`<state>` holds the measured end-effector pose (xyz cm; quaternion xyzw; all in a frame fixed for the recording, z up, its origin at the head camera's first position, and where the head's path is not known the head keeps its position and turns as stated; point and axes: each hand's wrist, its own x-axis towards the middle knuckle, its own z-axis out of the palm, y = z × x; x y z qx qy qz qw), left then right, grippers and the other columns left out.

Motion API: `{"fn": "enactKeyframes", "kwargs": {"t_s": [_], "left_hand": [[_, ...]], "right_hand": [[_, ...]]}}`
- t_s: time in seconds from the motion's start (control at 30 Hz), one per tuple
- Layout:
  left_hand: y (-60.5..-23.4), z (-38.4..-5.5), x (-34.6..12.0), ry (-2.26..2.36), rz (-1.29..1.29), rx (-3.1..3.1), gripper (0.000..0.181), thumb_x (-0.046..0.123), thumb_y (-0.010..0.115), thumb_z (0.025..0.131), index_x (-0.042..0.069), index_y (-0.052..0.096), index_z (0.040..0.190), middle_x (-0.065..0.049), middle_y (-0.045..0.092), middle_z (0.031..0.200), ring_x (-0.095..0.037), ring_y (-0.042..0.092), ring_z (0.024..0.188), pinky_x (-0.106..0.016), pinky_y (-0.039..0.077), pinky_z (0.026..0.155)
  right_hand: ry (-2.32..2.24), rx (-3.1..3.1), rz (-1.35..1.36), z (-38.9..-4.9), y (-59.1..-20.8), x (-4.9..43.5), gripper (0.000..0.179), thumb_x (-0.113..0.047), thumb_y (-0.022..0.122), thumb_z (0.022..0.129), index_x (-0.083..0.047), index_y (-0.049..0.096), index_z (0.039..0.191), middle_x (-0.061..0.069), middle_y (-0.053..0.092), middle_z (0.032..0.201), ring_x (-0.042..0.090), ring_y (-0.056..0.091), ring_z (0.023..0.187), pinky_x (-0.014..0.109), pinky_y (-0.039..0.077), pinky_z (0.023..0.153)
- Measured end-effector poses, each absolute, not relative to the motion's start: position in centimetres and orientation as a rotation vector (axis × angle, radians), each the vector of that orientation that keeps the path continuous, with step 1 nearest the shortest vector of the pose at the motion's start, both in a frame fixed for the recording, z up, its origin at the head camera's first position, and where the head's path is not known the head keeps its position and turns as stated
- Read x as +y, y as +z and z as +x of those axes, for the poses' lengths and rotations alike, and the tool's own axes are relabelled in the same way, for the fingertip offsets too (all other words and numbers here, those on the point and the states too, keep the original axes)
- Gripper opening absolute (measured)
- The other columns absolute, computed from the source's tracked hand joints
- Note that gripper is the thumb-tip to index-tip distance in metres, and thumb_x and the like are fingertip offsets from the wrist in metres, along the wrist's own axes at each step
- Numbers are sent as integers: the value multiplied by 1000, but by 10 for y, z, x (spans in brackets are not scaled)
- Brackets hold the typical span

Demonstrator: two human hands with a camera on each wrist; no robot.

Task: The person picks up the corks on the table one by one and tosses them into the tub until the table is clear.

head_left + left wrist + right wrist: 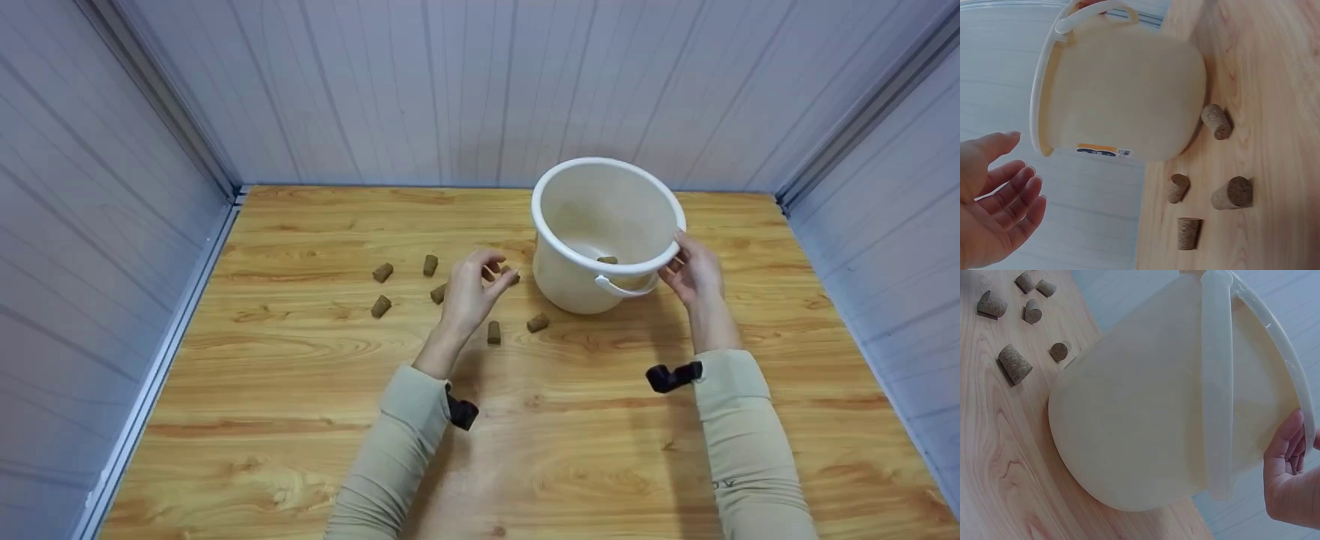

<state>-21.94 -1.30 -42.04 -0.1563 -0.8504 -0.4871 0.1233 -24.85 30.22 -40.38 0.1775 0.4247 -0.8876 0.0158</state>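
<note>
A white plastic bucket (577,281) stands on the table, its handle (1217,382) hanging down along the side. My right hand (696,274) grips the bucket's rim at the right, thumb on one side and fingers on the other. One cork (607,260) lies inside the bucket. To the left of the bucket my left hand (472,292) hovers over the table; in the left wrist view its fingers are loosely bent, with nothing between them. Close by its fingertips in the head view is a cork (512,277), partly hidden by the hand.
Several more corks lie scattered on the wooden table (300,420), such as a cork (538,322) near the bucket's base and a cork (382,272) farther left. A panelled wall (360,90) rises behind the table, with walls at both sides.
</note>
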Motion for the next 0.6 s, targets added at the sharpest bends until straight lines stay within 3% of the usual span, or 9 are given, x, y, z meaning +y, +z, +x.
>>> {"fn": "enactKeyframes", "kwargs": {"t_s": [0.23, 0.6], "left_hand": [[-441, -214, -18, -1453, -435, -2501, 23, 18, 65, 81, 0, 64, 96, -11, 60, 82, -17, 56, 71, -23, 47, 61], [-469, -207, -23, -1526, -381, -2575, 24, 16, 65, 81, -2, 63, 98, -16, 59, 85, -21, 55, 72, -29, 46, 64]], "right_hand": [[-2768, 1312, 562, -249, -404, 301, 12, -11, 57, 86, 0, 54, 90, 7, 58, 73, 18, 57, 62, 26, 46, 53], [-2782, 1314, 558, -248, -406, 302, 11, -11, 56, 87, 0, 56, 90, 8, 59, 74, 19, 57, 62, 27, 46, 54]]}}
